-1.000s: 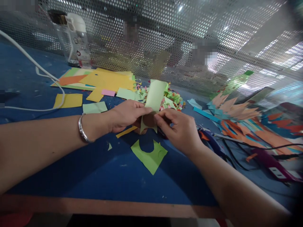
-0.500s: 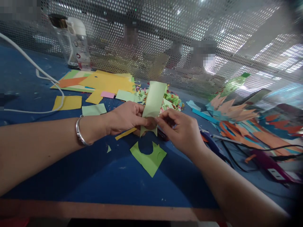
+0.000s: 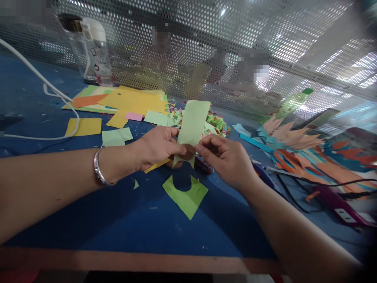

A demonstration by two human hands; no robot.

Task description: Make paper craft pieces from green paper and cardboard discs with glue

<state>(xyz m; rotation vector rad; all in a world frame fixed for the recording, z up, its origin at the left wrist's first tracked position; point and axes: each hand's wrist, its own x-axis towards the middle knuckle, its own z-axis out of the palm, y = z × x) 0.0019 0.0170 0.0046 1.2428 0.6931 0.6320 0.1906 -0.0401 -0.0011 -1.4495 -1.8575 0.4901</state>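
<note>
A pale green paper strip (image 3: 194, 122) is held upright between both hands. Its lower end is cut out in a curve, leaving two pointed corners, and skin shows at a round spot just above. My left hand (image 3: 159, 146), with a silver bangle at the wrist, pinches the strip's lower left side. At the strip's lower right edge, my right hand (image 3: 225, 159) closes thumb and finger on it. Below them a brighter green paper piece (image 3: 190, 202) with a round notch lies on the blue table (image 3: 129, 224). Dark red-handled scissors (image 3: 204, 165) lie partly hidden behind the hands.
Yellow sheets (image 3: 138, 100) and small paper cuttings (image 3: 218, 125) lie at the back. Two clear bottles (image 3: 101, 59) stand by the perforated screen (image 3: 132, 51). Orange and blue paper strips (image 3: 312, 161), black cables and a purple power strip (image 3: 332, 206) occupy the right. A white cable (image 3: 32, 65) crosses the left.
The pale green strip has tilted slightly, its top shifting a little right. Both hands keep hold at nearly the same place.
</note>
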